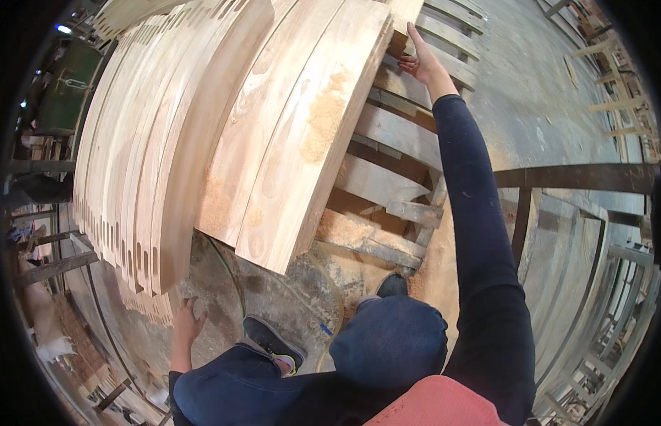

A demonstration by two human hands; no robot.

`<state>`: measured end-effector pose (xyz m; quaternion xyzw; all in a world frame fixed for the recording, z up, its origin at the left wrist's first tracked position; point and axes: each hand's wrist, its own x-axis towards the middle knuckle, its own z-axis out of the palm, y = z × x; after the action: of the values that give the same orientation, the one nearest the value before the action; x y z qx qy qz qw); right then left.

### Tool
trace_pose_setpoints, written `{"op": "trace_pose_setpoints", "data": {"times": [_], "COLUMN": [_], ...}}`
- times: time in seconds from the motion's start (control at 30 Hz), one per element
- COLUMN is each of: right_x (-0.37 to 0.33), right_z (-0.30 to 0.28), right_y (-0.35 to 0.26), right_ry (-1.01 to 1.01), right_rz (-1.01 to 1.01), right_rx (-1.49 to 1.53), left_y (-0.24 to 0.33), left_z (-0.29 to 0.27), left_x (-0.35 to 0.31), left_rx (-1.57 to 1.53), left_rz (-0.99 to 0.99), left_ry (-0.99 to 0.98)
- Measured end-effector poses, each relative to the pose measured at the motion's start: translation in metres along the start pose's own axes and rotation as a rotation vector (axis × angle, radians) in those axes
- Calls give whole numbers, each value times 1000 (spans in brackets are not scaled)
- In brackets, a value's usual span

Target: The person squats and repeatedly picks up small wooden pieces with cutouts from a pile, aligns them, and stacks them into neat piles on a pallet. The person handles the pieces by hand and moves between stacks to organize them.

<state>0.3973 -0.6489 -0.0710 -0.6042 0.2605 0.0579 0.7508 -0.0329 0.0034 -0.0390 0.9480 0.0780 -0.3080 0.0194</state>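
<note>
At the far right end of a stack of flat pale boards, my right hand reaches out with thumb raised and fingers apart, close to the wood. Nothing shows in its grasp. My left hand is low on the left, beside the lower ends of the slotted boards. Its fingers are loosely extended, and I cannot tell whether they touch the wood. The slotted boards stand on edge, packed side by side, with oval slots along their near ends. Sawdust lies on the flat boards.
A slatted wooden pallet lies under and right of the flat boards. A dark rail runs along the right. Hoses cross the dusty concrete floor near my shoe. A green machine stands far left.
</note>
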Motion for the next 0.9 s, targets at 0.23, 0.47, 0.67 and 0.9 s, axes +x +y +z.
{"op": "trace_pose_setpoints", "data": {"times": [0.23,0.47,0.67,0.9], "right_x": [34,5,-91,-261], "right_z": [15,-48,-111,-96], "right_y": [9,-16,1,93], "right_ry": [53,123,13,-86], "right_rz": [-47,-98,51,133], "right_rx": [214,319,185,203], "left_y": [11,19,69,237], "left_z": [-5,-23,-73,-147], "left_x": [-20,-5,12,-42], "left_rx": [-12,15,-106,-250], "left_rz": [-101,-18,279,675], "left_ry": [-106,-53,-229,-560]}}
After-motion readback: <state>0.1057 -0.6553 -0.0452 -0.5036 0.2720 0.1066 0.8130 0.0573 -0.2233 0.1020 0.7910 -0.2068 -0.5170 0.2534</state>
